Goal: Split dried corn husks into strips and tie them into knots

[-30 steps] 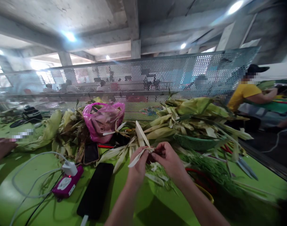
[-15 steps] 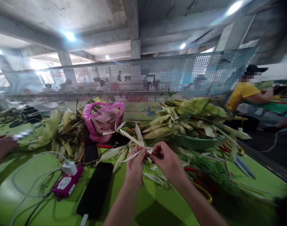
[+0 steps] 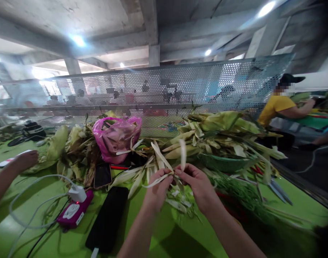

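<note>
Close together above a glossy green worktop [image 3: 72, 243], the left hand [image 3: 158, 187] and right hand [image 3: 195, 183] pinch thin, papery husk strips [image 3: 162, 158] between thumbs and fingertips. One flat ribbon slants away beyond the left fingers, another rises blurred above the right, and a third curls across the left hand. Both wrists angle inward, forearms spread. Pale scraps [image 3: 177, 205] lie below. Left of the hands sits a smooth black phone [image 3: 108, 219]; beyond it, a crinkled pink plastic bag [image 3: 117, 139]. To their right lie feathery green fronds [image 3: 237, 190], beneath heaped, ribbed husks [image 3: 224, 123].
</note>
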`<act>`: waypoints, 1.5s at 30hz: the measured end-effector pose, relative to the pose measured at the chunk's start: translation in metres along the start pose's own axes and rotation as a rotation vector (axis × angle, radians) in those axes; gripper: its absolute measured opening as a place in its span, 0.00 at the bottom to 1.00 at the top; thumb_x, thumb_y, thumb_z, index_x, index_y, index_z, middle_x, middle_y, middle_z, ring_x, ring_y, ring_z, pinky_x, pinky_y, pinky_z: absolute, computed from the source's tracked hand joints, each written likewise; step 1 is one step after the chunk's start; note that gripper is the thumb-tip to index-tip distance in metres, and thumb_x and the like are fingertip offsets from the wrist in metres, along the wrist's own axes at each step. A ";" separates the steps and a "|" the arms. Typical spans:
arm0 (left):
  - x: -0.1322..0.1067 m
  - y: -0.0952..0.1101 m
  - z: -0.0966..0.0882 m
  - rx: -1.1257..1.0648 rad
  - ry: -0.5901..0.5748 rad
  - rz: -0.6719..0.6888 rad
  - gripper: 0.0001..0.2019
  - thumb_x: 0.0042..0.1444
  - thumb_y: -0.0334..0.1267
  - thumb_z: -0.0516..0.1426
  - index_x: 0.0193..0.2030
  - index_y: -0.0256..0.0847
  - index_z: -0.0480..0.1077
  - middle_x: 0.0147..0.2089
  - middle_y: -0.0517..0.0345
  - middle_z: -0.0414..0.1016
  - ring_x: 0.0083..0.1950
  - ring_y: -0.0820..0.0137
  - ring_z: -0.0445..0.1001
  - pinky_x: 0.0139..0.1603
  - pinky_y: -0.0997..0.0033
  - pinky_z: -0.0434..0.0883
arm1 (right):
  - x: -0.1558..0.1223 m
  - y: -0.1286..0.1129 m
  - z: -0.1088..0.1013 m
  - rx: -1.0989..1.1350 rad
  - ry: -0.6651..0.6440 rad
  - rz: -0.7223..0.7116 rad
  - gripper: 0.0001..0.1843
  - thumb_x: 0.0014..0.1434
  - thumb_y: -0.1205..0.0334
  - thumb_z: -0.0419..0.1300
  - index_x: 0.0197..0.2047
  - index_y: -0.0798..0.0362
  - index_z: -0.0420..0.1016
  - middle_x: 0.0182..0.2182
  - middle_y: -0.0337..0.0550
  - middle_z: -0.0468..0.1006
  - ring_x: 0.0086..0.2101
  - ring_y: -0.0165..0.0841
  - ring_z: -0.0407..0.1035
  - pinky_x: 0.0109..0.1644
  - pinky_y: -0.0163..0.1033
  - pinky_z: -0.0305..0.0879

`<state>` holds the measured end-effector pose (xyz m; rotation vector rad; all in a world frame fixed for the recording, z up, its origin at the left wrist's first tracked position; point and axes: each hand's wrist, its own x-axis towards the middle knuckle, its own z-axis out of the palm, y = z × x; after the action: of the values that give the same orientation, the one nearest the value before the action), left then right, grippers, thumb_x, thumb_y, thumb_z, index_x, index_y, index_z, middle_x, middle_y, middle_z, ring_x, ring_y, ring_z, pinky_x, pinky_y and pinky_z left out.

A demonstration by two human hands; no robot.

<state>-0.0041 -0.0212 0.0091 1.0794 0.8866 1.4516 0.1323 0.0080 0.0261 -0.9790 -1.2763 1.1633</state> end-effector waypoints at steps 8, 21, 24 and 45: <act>0.001 -0.003 0.002 -0.062 0.104 0.016 0.12 0.51 0.44 0.60 0.38 0.38 0.75 0.31 0.56 0.74 0.31 0.71 0.68 0.33 0.73 0.65 | 0.004 -0.001 -0.008 -0.081 -0.039 0.039 0.22 0.47 0.47 0.67 0.40 0.54 0.75 0.24 0.37 0.70 0.21 0.27 0.59 0.24 0.34 0.56; 0.004 -0.002 0.002 -0.122 0.244 -0.053 0.06 0.43 0.34 0.63 0.27 0.37 0.71 0.25 0.61 0.70 0.27 0.76 0.65 0.31 0.76 0.61 | 0.000 0.006 0.005 -0.112 0.012 -0.045 0.14 0.47 0.52 0.66 0.31 0.54 0.77 0.24 0.40 0.74 0.26 0.31 0.64 0.29 0.36 0.62; 0.004 -0.004 0.000 -0.168 0.204 -0.078 0.05 0.43 0.33 0.63 0.28 0.37 0.70 0.26 0.60 0.70 0.28 0.76 0.65 0.31 0.76 0.61 | -0.001 0.005 0.006 -0.091 0.042 -0.046 0.17 0.45 0.49 0.67 0.32 0.54 0.77 0.23 0.40 0.73 0.25 0.31 0.63 0.28 0.35 0.61; 0.004 -0.005 -0.003 -0.300 0.032 -0.079 0.11 0.44 0.37 0.66 0.32 0.37 0.70 0.29 0.61 0.71 0.30 0.76 0.66 0.33 0.78 0.61 | -0.002 0.000 0.004 0.029 -0.046 0.034 0.15 0.45 0.52 0.69 0.31 0.54 0.77 0.24 0.38 0.74 0.25 0.30 0.64 0.28 0.34 0.59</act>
<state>-0.0054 -0.0166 0.0039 0.7915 0.6983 1.4835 0.1282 0.0062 0.0257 -0.9612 -1.2802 1.2337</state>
